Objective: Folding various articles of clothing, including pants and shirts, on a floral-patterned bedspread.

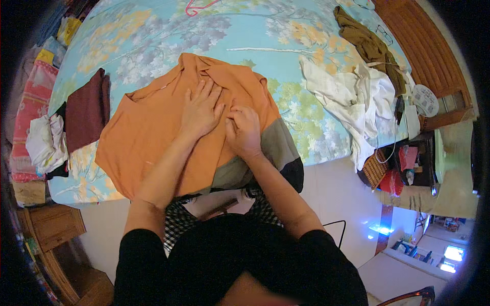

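Observation:
An orange shirt (148, 122) with grey and black panels at its lower right lies spread on the bed in front of me, its collar toward the far side. My left hand (201, 109) rests on the upper middle of the cloth, palm down, fingers stretched out toward the collar. Close beside it on the right, my right hand (245, 130) has its fingers curled in, with the fingertips pinching the shirt near its front edge. The exact bit of cloth between those fingertips is partly hidden. Some folds run between the two hands.
The flowered blue bedsheet (255, 30) lies beneath. At left are a folded maroon cloth (89, 109) and a crumpled white garment (46, 143). White clothing (357, 97) and a brown garment (365, 38) lie at right. A pink hanger (196, 7) is at the far edge.

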The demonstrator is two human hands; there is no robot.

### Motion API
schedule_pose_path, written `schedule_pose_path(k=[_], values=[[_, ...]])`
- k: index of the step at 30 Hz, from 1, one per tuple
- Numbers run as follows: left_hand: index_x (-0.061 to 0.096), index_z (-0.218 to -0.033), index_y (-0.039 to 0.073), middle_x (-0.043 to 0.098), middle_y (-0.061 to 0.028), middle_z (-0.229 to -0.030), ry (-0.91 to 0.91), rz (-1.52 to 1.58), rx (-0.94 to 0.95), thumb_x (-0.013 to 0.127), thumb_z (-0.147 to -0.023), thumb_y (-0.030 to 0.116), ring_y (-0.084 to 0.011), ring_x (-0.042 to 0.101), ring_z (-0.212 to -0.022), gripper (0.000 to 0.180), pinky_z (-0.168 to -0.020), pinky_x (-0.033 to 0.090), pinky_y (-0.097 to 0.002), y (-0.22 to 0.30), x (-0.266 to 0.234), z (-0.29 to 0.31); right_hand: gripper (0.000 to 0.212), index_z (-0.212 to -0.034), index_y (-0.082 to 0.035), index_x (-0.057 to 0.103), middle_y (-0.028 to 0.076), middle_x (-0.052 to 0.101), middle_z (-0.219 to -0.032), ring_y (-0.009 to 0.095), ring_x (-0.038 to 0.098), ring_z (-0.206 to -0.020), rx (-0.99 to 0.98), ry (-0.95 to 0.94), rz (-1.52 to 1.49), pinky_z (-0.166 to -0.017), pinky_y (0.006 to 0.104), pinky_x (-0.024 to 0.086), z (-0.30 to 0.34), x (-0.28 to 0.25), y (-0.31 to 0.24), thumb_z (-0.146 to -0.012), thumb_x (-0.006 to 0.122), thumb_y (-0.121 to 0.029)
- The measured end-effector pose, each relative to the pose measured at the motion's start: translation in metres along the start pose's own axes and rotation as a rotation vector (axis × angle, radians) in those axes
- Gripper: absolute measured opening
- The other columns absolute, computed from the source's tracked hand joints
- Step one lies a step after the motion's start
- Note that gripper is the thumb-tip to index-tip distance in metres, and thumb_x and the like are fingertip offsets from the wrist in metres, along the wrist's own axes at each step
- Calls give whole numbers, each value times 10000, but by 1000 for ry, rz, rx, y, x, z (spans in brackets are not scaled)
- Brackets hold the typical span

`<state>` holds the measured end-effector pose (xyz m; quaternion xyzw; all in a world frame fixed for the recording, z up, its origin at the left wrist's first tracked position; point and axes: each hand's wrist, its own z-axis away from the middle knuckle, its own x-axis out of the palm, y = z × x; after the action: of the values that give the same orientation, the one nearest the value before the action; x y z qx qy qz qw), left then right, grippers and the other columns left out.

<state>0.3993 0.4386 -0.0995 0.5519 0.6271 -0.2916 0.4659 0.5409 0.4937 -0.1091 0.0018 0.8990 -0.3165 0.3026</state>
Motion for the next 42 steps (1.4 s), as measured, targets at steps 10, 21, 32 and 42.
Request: schedule_pose_path(k=[10,21,32,42], values=[[470,-1269,106,361,-109,-1395,-103,9,-117,474,-863,341,-256,293,-1311,469,-1045,214,-498,7,-1,-3,378,-1044,24,529,228,498,-1108,342,558,-891,449,151,-183,-783,369,464,-45,-12,46,-740,676,-146],[581,-1104,72,540,-144,-1167,-2,5,-97,514,-812,273,-276,418,-1207,361,-1006,254,-511,2,7,-1,217,-918,-54,607,129,616,-767,318,601,-730,50,-340,126,-646,388,471,-26,-44,-20,-722,654,-136],[596,-1070,69,546,-143,-1131,57,93,-112,475,-834,264,-302,400,-1224,330,-1023,234,-495,5,5,-4,252,-1044,-64,577,168,626,-740,344,607,-717,138,-595,483,-632,453,470,-44,-37,5,-839,498,-188],[514,-1207,112,464,-90,-1276,18,15,-147,472,-864,295,-247,346,-1270,390,-1033,224,-488,1,10,-3,468,-1176,17,405,235,616,-777,377,610,-727,338,-380,422,-600,450,478,-84,-25,9,-742,550,-83]])
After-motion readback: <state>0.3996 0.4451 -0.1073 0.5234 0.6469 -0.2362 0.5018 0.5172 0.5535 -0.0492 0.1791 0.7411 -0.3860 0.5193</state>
